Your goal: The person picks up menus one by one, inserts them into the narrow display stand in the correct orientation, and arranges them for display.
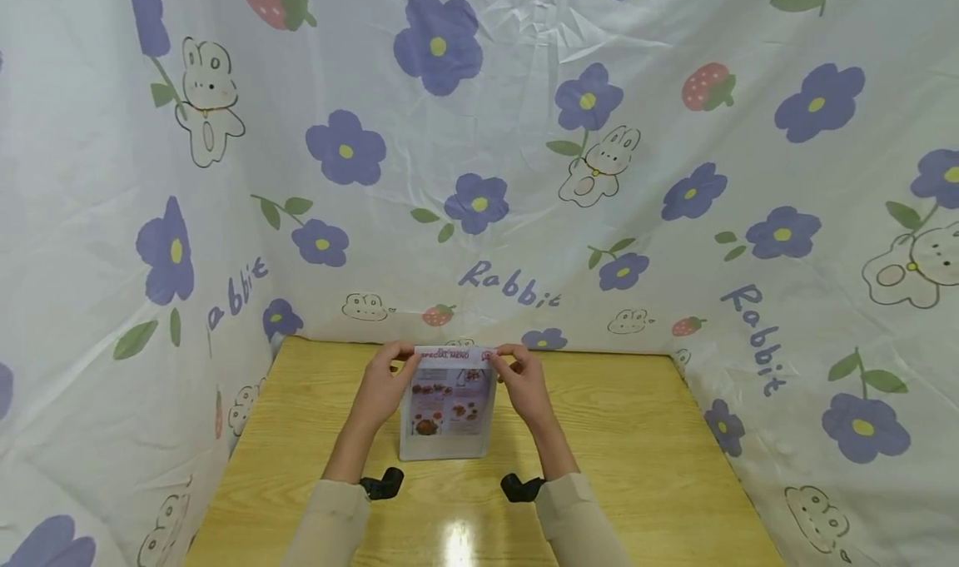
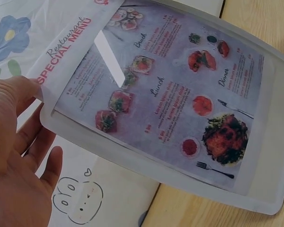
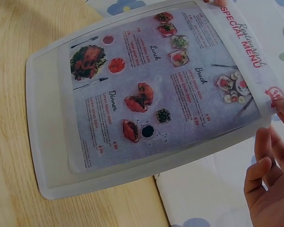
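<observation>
A printed restaurant menu sheet (image 1: 453,400) sits most of the way inside a clear holder with a pale frosted border (image 1: 444,447). Its white top strip, reading SPECIAL MENU, sticks out past the holder's upper edge. The left hand (image 1: 384,386) pinches this strip at its left corner; in the left wrist view the other fingers (image 2: 31,142) lie behind the holder. At the opposite corner, the right hand (image 1: 527,386) pinches the strip near a red logo (image 3: 275,97). Below the menu, an unfilled band of the holder (image 2: 274,151) shows.
The holder is over the middle of a wooden table (image 1: 614,434). White cloth printed with flowers and rabbits (image 1: 524,217) rises behind and along both sides. A black wrist device (image 1: 384,484) is on the left arm and another (image 1: 521,489) on the right.
</observation>
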A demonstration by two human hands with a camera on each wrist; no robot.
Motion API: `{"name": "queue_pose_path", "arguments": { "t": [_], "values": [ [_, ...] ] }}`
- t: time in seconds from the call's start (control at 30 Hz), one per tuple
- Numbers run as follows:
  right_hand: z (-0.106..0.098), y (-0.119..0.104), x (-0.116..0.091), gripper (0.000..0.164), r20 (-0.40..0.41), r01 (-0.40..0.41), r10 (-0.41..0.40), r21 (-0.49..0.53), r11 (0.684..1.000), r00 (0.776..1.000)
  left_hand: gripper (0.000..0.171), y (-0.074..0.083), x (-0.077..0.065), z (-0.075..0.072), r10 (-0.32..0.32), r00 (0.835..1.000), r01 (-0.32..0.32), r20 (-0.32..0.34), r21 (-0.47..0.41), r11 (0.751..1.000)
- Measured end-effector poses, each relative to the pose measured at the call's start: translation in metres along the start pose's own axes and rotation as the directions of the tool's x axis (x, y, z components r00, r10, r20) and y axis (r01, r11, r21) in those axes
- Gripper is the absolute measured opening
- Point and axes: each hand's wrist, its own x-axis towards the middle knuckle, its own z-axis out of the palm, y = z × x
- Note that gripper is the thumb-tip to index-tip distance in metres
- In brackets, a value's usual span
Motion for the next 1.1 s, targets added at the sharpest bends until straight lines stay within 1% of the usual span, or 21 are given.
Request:
{"name": "queue_pose_path", "arguments": {
  "t": [0.13,0.3,0.5,0.7,0.87,1.1],
  "values": [
    [0.002,0.002,-0.003,0.018,-0.008,-0.009,0.009,0.001,1.000,1.000,0.023,-0.001,0.001,0.000,0.002,1.000,-0.002,0.008,-0.002,1.000],
    [0.002,0.003,-0.004,0.019,0.006,0.002,-0.002,0.015,1.000,1.000,0.020,-0.002,0.000,0.000,0.008,1.000,-0.008,0.009,0.000,1.000],
    [0.000,0.000,-0.003,0.019,0.019,-0.005,0.005,0.001,1.000,1.000,0.019,-0.006,-0.001,0.000,0.006,1.000,-0.006,0.020,0.006,1.000],
    [-0.002,-0.004,-0.001,0.020,0.045,0.000,0.000,-0.007,1.000,0.999,0.025,-0.010,-0.004,0.000,-0.030,0.999,0.031,0.031,-0.012,0.999],
    [-0.001,-0.001,-0.002,0.019,0.042,0.003,-0.002,-0.021,1.000,0.999,0.031,-0.011,-0.006,0.000,-0.040,0.998,0.042,0.042,-0.040,0.998],
    [0.001,0.002,-0.005,0.020,0.037,-0.004,0.004,0.014,1.000,0.999,0.027,-0.012,-0.006,0.000,-0.048,0.998,0.049,0.033,-0.037,0.998]
  ]
}}
